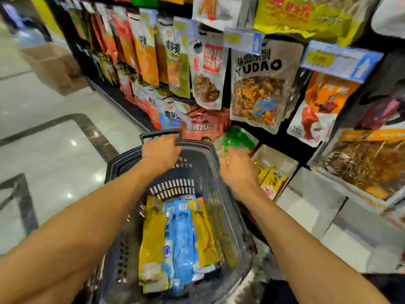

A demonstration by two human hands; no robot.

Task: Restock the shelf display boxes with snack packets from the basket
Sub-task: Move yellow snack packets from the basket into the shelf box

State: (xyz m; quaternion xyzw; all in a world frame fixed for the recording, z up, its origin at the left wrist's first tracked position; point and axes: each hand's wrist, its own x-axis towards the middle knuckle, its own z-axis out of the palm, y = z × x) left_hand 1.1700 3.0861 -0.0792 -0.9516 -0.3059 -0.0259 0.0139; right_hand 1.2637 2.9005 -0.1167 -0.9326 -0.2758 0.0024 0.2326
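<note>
Gripping hand: left hand [161, 150], centre of frame, fingers curled over the far rim of the basket [201, 163], just below its handle [160, 133]. The bare forearm enters from the lower left.

Reaching hand: right hand [238, 170], right of centre, back turned to the camera, out past the basket's right rim. Its fingertips lie at the edge of the green packets [238, 137]. The fingers are blurred and mostly hidden, so how far they are closed, and whether they have hold of anything, cannot be told.

Basket: dark slatted plastic, lower centre, between the two forearms. It contains snack packets [179, 238], long yellow and blue sachets lying flat side by side on the bottom.

Display boxes [311, 205]: pale cardboard, lower right, on the shelf.
- Green packets stand just beyond the right hand.
- Yellow packets [274, 181] sit in a box just right of the right wrist.

Surroundings:
- hanging bags across the top, one marked YUDAO [258, 84]
- blue price tag [339, 60], upper right
- glossy tiled floor [43, 139], left
- brown carton [54, 66], upper left
</note>
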